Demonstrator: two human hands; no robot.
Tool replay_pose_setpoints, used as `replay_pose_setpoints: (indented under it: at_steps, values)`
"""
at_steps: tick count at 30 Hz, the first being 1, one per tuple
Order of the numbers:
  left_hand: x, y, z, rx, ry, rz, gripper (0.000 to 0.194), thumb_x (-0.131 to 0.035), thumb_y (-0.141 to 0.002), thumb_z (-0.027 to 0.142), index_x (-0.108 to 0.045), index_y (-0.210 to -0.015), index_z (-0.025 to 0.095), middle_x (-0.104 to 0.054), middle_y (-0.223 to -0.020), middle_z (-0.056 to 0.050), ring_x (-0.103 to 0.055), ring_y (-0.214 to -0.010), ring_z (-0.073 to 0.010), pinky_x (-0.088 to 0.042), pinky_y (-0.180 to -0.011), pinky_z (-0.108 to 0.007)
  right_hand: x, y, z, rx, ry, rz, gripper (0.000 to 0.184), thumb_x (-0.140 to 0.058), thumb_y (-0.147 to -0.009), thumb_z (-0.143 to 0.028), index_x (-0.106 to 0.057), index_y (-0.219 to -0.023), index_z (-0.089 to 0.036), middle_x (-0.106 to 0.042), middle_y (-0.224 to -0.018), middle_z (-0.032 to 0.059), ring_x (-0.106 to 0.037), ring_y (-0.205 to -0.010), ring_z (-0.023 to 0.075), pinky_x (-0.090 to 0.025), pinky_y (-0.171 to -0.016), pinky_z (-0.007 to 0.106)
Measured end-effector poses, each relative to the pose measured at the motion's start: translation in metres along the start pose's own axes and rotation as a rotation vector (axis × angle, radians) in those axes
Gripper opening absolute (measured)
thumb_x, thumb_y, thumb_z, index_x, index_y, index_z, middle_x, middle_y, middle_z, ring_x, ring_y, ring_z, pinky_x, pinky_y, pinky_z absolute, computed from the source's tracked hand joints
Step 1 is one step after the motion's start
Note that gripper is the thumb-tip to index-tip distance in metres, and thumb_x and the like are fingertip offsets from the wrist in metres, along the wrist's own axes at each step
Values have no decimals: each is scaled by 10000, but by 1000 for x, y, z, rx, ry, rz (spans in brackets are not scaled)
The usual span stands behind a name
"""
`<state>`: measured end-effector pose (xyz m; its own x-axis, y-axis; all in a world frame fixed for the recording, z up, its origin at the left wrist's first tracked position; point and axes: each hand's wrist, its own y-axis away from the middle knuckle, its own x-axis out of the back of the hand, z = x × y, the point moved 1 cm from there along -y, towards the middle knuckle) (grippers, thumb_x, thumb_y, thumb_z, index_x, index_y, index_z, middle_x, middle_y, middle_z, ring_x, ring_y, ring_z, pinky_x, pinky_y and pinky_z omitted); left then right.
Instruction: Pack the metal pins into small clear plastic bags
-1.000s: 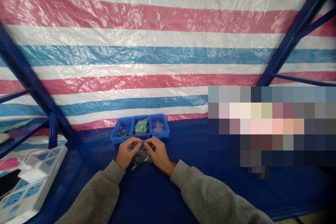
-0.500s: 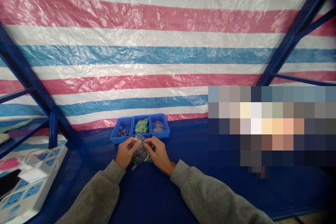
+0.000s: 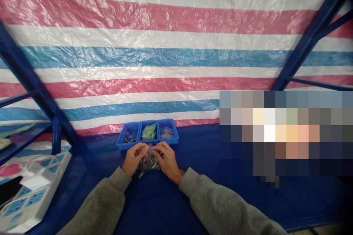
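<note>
My left hand (image 3: 133,158) and my right hand (image 3: 167,161) meet over the blue table top, both pinching a small clear plastic bag (image 3: 149,158) with small dark metal parts inside. The bag is held just above a little heap of the same parts and something green. Right behind my hands stand three small blue bins in a row: the left bin (image 3: 128,140) holds dark metal parts, the middle bin (image 3: 149,132) green pieces, the right bin (image 3: 168,133) clear bags. Grey sleeves cover both forearms.
A striped red, white and blue tarpaulin (image 3: 165,51) hangs as the back wall. Blue metal frame bars (image 3: 35,91) stand at the left and right. A white power strip (image 3: 30,194) with a plugged-in charger lies at the lower left. A blurred-out patch covers the right middle.
My hands have barely shifted; the fingers have worked the bag slightly, and the view has moved a touch.
</note>
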<state>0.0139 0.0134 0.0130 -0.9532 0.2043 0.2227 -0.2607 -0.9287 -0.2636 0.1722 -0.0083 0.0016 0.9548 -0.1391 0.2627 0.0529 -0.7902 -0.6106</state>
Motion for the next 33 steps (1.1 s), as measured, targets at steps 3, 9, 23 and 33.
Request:
replay_pose_setpoints:
  at_steps: [3, 9, 23, 33]
  values:
    - [3, 0, 2, -82, -96, 15, 253, -515, -819, 373, -609, -848, 140, -545, -667, -8, -513, -546, -112, -446, -511, -228, 0, 0, -1, -13, -1, 19, 133, -509, -860, -234, -630, -823, -189, -576, -815, 26, -548, -717, 135, -440, -650, 239]
    - [5, -1, 5, -198, -266, 112, 181, -612, -748, 336, -662, -787, 167, -543, -912, -66, -546, -877, -190, -485, -664, -246, 1, -1, -1, -5, 1, 6, 152, -510, -864, -264, -626, -813, -179, -595, -782, 25, -549, -698, 131, -436, -637, 228]
    - [-1, 0, 6, 16, -45, 29, 290, -567, -787, 358, -531, -612, 130, -516, -488, 38, -471, -454, -85, -393, -482, -196, 2, 1, -2, 20, -42, 3, 283, -509, -853, -188, -591, -1119, -234, -572, -949, 41, -555, -798, 133, -457, -703, 236]
    - [5, -2, 0, -50, -62, 137, 239, -572, -781, 364, -587, -866, 141, -611, -762, -21, -561, -632, -127, -449, -496, -198, 1, 1, 0, -31, 25, 34, 157, -496, -865, -247, -630, -833, -172, -610, -761, 16, -556, -675, 122, -432, -640, 222]
